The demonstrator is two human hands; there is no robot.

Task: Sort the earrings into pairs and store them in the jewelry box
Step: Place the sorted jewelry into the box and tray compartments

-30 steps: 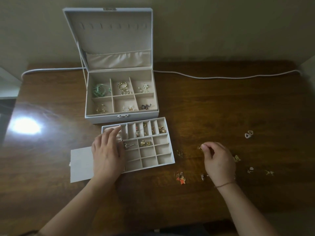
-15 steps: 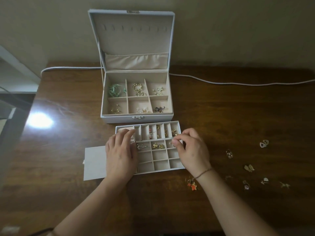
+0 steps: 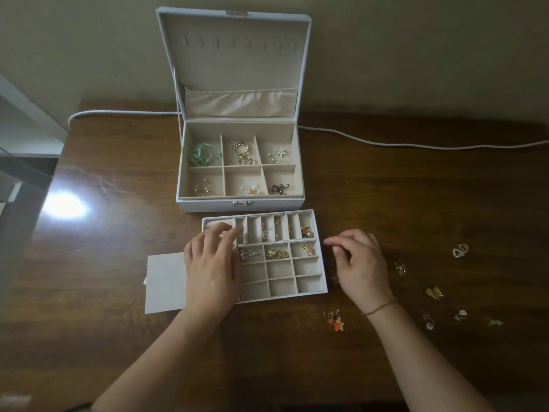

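Wooden table [image 3: 118, 292] bears unlabelled jewelry box [image 3: 208, 205], tray [image 3: 322, 263], loose earrings [image 3: 434, 292].

Single head view, high, looking forward-down over table [image 3: 118, 292]; jewelry box [image 3: 208, 203] centre, hands close below.

The bench [image 3: 118, 292] is dark brown wood with a streaked grain and a white glare patch at its left. The jewelry box [image 3: 208, 205] is pale grey outside and cream inside, with a silver clasp [image 3: 241, 203]. Its compartments hold a mint-green ribbon [image 3: 202, 154], gold hoops [image 3: 242, 154], white flower earrings [image 3: 279, 154] and a dark brown piece [image 3: 280, 188]. The divided tray [image 3: 322, 263] is cream too, holding mostly gold pieces. Orange star earrings [image 3: 335, 321] lie on the wood. A white cable [image 3: 416, 145] crosses the back. A thin reddish-brown bracelet [image 3: 378, 307] circles the right wrist.
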